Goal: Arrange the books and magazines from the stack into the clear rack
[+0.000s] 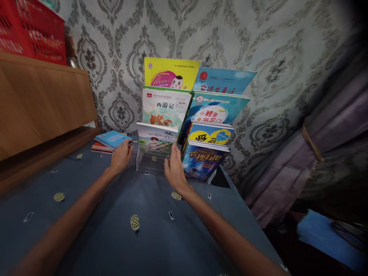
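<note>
My left hand (122, 156) has its fingers bent around the near right corner of a blue book (111, 138), which lies on top of a low stack with a red-orange book (100, 147) below. My right hand (174, 169) is raised with its fingers stretched, against the right side of a book with a guitar player on its cover (158, 141). That book stands in the front left part of a clear tiered book rack (149, 165). Behind it rise a pale book (165, 105) and a yellow book (172, 69). A dark blue book (202, 161) fronts the right column.
Further back in the right column are a yellow-and-blue book (211, 132), a teal book (218, 107) and a blue one (224, 78). A wooden cabinet (46, 103) bearing a red basket (43, 34) borders the left. A tied curtain (287, 168) hangs right of the dark blue tablecloth (115, 230).
</note>
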Available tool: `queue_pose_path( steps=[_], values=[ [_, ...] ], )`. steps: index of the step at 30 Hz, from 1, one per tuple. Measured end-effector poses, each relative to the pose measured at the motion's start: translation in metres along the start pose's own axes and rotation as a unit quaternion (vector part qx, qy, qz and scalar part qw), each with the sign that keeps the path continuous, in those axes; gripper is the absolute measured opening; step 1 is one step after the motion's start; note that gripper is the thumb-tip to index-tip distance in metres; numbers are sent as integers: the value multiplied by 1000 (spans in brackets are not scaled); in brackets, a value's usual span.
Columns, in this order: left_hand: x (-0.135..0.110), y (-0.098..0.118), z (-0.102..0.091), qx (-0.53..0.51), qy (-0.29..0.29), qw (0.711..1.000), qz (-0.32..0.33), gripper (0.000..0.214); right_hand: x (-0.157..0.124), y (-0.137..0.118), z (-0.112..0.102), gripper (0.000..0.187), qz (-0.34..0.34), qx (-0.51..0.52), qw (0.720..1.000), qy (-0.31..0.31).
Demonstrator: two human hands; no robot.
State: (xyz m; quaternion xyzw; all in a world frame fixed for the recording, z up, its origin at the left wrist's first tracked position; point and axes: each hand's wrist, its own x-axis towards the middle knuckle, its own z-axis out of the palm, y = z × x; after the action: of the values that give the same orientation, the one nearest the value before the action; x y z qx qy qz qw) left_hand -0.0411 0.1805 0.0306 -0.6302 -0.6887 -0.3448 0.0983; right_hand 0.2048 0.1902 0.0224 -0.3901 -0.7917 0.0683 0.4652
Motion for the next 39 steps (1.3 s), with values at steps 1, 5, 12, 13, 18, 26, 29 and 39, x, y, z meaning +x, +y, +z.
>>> queue_pose_path(
  steps=[1,5,12,13,18,26,29,39],
  values=[
    [1,-12,2,30,-6,1000,-5,37,-2,0,0,68,-1,0,1000,-2],
    [12,-55,12,148,-51,987,-38,46,-14,-5,3,66,-4,3,1000,-12],
    [31,-88,23,202,-144,968,-41,59,-67,-6,15,66,-13,14,998,-59],
    [32,-89,23,203,-147,967,-40,60,-75,-3,17,66,-10,12,998,-66],
    [32,-90,19,216,-132,967,-35,60,-101,13,22,66,19,6,994,-105],
    [21,-99,-2,256,-163,953,-8,51,-104,13,23,60,5,16,993,-119],
    [17,-101,-9,262,-172,950,11,42,-104,12,22,58,8,17,992,-124],
    [0,-99,-17,301,-168,936,74,39,-104,11,23,53,1,10,992,-128]
  ],
)
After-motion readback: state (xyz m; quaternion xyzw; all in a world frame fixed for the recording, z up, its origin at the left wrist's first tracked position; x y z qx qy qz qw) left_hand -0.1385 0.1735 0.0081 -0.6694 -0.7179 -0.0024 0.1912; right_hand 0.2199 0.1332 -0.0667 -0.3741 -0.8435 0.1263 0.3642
